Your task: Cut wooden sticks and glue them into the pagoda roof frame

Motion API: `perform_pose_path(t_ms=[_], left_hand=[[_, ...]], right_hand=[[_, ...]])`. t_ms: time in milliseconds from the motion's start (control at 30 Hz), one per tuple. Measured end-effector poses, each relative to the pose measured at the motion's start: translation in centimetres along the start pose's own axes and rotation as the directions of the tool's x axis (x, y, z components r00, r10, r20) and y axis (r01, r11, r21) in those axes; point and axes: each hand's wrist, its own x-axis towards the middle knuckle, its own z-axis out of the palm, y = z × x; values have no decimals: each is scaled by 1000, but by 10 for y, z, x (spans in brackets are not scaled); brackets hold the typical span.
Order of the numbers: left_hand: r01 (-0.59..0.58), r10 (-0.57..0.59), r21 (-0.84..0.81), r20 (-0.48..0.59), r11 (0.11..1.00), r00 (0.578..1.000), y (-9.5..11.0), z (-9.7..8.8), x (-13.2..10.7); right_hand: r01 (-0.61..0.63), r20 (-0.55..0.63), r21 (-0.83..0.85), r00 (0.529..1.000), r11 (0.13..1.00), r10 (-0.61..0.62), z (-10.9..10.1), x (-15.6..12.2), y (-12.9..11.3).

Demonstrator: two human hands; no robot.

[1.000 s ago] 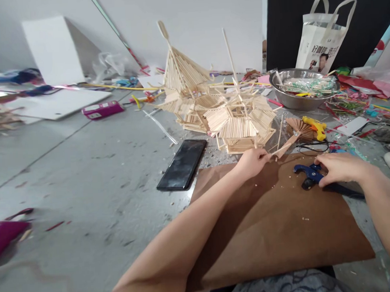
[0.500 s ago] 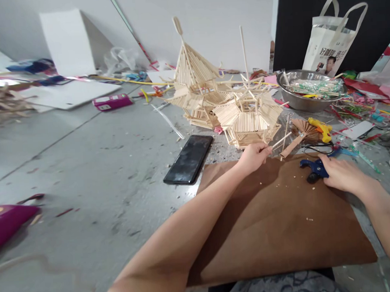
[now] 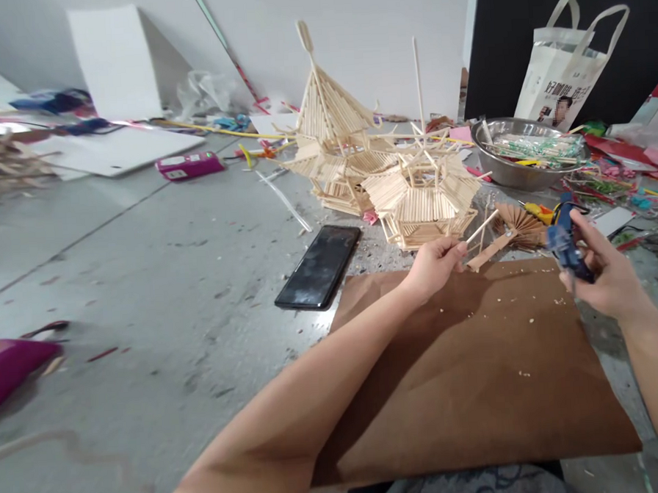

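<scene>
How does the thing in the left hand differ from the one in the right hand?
The wooden stick in the left hand is thin, pale and straight; the blue tool in the right hand is thick and dark. The wooden stick is pinched at one end by the fingertips and points toward the low stick model; the blue tool is wrapped by the whole hand. Both are held in the air.

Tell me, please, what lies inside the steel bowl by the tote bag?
A heap of thin sticks, mostly green-and-white, fills the steel bowl. Its bottom is hidden by them and the near wall.
</scene>
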Motion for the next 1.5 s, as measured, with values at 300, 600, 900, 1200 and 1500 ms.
perform_pose_path(t_ms=[300, 600, 900, 1200, 1500], left_hand=[[110, -117, -287, -7, 952, 993, 12, 19, -13], [234, -211, -378, 101, 896, 972, 17, 29, -22], [250, -282, -387, -29, 888, 959, 17, 27, -18], [360, -360, -529, 107, 768, 927, 23, 33, -24], [290, -317, -520, 39, 804, 948, 23, 34, -26]], right_hand=[[-303, 306, 652, 944, 695, 124, 4, 2, -17], [-358, 325, 689, 930, 630, 173, 8, 4, -15], [-237, 207, 643, 969, 728, 132, -5, -4, -18], [-347, 324, 706, 933, 617, 154, 26, -3, -19], [-167, 289, 653, 957, 739, -39, 48, -11, -15]])
